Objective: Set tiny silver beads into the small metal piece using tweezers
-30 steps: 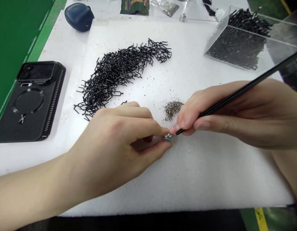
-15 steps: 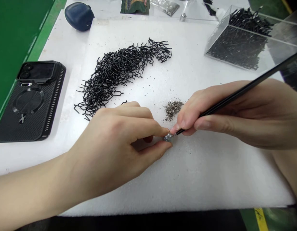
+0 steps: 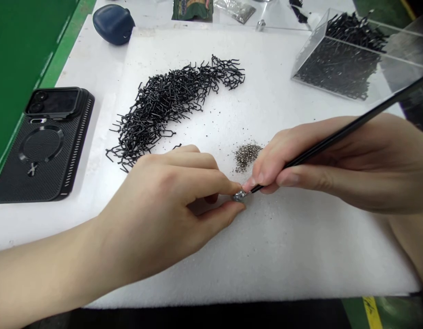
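Between the thumb and index finger of my left hand [image 3: 170, 205] a small shiny metal part [image 3: 238, 196] is pinched, just above the white foam sheet [image 3: 300, 256]. My right hand [image 3: 334, 164] grips a long thin black tool [image 3: 338, 135] like a pen; its fine tip touches or nearly touches the metal part. Whether it is a brush or tweezers I cannot make out. Close to my right fingertips lies a small heap of tiny metallic pieces [image 3: 246, 156]. Beyond my left hand spreads a curved pile of black forked pieces [image 3: 173, 98].
A clear box [image 3: 338, 68] of black pieces stands at the back right. To the left lies a black phone [image 3: 40, 146] in a ridged case. A dark blue rounded object [image 3: 113, 23], a green packet [image 3: 192, 10] and a clear bag [image 3: 236, 9] sit along the back.
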`<state>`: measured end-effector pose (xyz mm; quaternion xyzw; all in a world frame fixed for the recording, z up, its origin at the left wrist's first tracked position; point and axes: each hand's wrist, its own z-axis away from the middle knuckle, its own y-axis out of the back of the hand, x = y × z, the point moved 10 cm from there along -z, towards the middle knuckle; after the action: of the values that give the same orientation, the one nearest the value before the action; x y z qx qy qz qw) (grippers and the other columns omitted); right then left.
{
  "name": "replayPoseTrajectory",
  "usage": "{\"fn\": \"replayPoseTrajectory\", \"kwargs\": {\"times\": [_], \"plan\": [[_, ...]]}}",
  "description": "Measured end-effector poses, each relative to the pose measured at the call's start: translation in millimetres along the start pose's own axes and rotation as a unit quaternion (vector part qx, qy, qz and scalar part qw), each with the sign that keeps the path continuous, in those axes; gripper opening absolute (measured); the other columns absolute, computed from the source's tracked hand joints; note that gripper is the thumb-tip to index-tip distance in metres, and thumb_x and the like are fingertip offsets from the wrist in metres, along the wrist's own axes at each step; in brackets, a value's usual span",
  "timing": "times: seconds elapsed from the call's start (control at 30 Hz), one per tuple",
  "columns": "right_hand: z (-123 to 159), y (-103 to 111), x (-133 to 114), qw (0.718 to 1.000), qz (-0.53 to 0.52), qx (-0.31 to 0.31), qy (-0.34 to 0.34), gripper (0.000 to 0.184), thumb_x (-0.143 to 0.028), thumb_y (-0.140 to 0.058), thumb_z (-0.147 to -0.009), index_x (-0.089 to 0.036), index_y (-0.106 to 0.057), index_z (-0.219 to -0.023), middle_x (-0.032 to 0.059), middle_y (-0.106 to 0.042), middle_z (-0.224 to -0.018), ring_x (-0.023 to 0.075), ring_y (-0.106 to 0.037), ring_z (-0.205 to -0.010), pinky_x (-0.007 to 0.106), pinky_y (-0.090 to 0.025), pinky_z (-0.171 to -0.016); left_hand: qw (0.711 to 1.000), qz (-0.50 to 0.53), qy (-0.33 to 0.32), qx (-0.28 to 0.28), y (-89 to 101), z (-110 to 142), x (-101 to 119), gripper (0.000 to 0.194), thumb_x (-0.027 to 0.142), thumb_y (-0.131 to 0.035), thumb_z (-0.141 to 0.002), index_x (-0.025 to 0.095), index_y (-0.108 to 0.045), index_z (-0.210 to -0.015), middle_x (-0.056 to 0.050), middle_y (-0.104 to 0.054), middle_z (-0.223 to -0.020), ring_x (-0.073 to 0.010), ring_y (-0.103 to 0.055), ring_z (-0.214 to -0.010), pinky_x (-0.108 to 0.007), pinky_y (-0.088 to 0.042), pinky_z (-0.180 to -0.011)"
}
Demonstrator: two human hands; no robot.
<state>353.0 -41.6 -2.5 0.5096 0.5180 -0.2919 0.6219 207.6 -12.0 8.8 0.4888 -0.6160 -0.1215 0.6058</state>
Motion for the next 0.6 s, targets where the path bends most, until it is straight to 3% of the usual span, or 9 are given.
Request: {"fn": "replayPoseTrajectory", "kwargs": {"times": [0.6], "plan": [[1.6, 2.0, 1.2, 1.000, -0.005, 0.011, -0.002, 0.018, -0.013, -0.085, -0.102, -0.029, -0.089, -0.110, 0.0000, -0.088, -0.105, 0.0183, -0.085, -0.095, 0.023, -0.071, -0.083, 1.000, -0.001, 0.002, -0.001, -0.4, 0.5, -0.8, 0.019, 0.013, -0.078, -0.103, 0.018, -0.084, -0.086, 0.003, -0.073, -0.076, -0.0128, -0.065, -0.070, -0.028, -0.052, -0.067]]}}
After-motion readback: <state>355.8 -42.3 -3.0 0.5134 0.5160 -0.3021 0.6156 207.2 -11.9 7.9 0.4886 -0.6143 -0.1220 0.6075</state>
